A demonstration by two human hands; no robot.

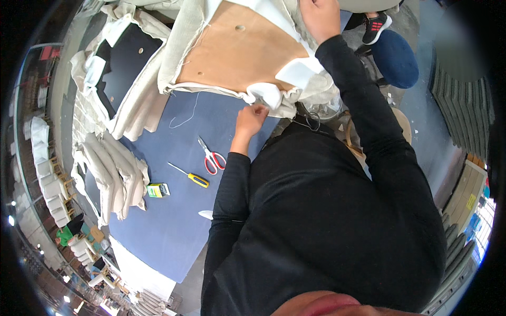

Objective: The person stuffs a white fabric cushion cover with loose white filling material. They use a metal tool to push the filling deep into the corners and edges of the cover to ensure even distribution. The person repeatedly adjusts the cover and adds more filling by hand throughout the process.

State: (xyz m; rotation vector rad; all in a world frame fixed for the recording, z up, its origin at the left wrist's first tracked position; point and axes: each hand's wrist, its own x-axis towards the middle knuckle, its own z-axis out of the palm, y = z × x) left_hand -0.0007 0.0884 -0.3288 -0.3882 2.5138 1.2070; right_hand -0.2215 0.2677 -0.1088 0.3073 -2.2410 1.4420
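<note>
A padded seat panel with a tan board back [240, 50] lies in front of me, its beige fabric cover [179, 52] folded around the edges over white padding [295, 72]. At the panel's near edge, my left hand [250, 125] is closed in a pinch on the fabric beside a white padding flap. My right hand [320, 20] is raised at the top of the view by the panel's right side, its fingers curled in. The picture's edge cuts it off, and what it holds, if anything, is hidden.
On the blue-grey table [158, 231] lie red-and-white-handled scissors [212, 157], a yellow-handled screwdriver [191, 176], a small green-and-yellow box [158, 190] and a loose white thread [191, 117]. Stacked beige covers [110, 174] and a black-backed panel [129, 63] stand left. A blue round stool [395, 59] is right.
</note>
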